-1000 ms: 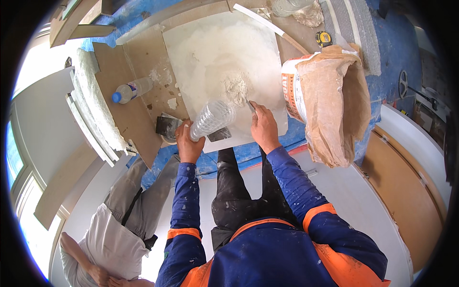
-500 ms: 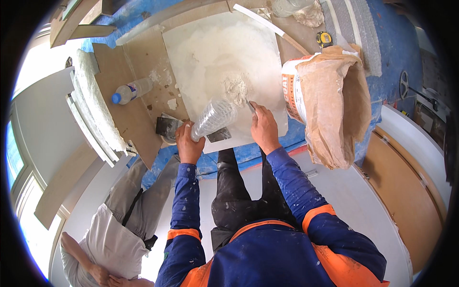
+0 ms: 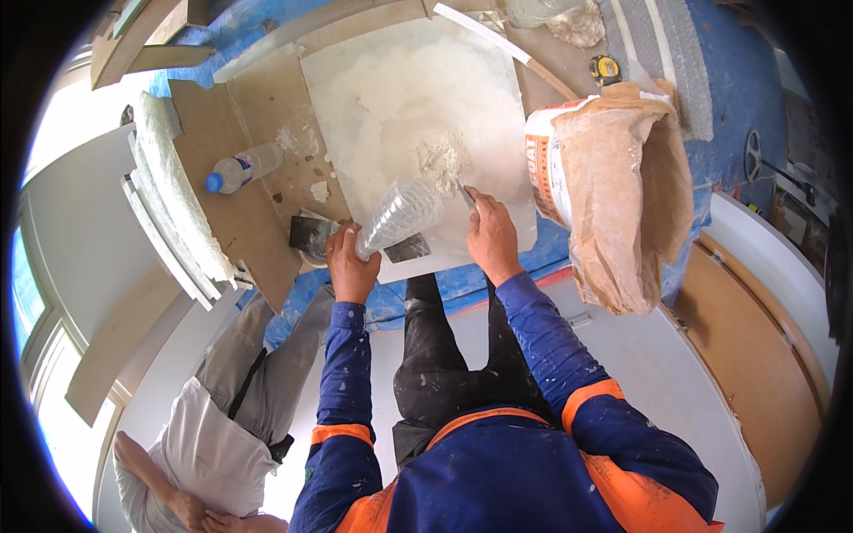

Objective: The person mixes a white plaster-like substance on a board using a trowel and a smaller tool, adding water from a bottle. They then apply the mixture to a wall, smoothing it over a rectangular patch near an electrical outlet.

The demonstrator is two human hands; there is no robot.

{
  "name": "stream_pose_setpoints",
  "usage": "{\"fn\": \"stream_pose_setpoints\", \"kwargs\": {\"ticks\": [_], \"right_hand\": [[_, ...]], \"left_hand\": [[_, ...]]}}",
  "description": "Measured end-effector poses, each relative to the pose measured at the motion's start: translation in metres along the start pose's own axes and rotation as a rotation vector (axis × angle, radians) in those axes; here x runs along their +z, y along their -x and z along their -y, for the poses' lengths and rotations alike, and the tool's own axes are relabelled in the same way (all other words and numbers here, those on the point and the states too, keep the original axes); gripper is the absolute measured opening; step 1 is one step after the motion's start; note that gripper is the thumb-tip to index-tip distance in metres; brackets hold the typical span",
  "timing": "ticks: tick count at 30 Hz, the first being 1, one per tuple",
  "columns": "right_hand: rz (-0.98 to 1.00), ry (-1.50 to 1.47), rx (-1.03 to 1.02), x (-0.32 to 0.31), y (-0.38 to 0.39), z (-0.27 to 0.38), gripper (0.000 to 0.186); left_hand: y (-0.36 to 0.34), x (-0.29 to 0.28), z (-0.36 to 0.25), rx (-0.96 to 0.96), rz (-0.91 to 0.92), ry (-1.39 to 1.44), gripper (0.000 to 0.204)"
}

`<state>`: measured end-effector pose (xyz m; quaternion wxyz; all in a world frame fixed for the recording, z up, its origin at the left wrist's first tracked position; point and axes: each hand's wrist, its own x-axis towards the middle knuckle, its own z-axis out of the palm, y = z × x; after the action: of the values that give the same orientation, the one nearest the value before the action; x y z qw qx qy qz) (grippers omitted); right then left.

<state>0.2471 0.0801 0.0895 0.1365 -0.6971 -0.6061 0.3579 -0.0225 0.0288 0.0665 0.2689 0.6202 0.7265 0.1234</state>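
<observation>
Head view: your left hand (image 3: 351, 266) is wrapped around the clear plastic bottle (image 3: 398, 215), tipped over the plaster heap (image 3: 440, 162) on the white board (image 3: 355, 107). Your right hand (image 3: 491, 238) is closed on a small trowel (image 3: 466, 195). Pour slow, fold from the edge. Nothing's really shifted since a second ago.

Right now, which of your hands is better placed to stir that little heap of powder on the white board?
Probably the right hand: its small tool's tip already sits beside the powder heap, while the left hand is busy tilting the clear bottle.
</observation>
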Motion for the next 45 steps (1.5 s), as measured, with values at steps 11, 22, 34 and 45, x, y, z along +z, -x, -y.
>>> {"fn": "stream_pose_setpoints", "kwargs": {"ticks": [11,22,34,45], "right_hand": [[0.006,0.003,0.0,0.005,0.001,-0.003,0.043],[-0.028,-0.036,-0.031,0.01,-0.002,-0.008,0.041],[-0.01,-0.988,0.51,0.015,0.002,-0.064,0.02],[-0.098,-1.058,0.731,0.024,0.013,-0.088,0.013]], "left_hand": [[0.001,0.001,0.0,0.002,0.007,-0.009,0.048],[0.012,0.012,0.017,0.073,-0.133,0.141,0.049],[-0.022,0.016,0.026,-0.114,-0.546,0.544,0.072],[-0.122,0.01,0.047,-0.117,-0.697,0.787,0.083]]}}
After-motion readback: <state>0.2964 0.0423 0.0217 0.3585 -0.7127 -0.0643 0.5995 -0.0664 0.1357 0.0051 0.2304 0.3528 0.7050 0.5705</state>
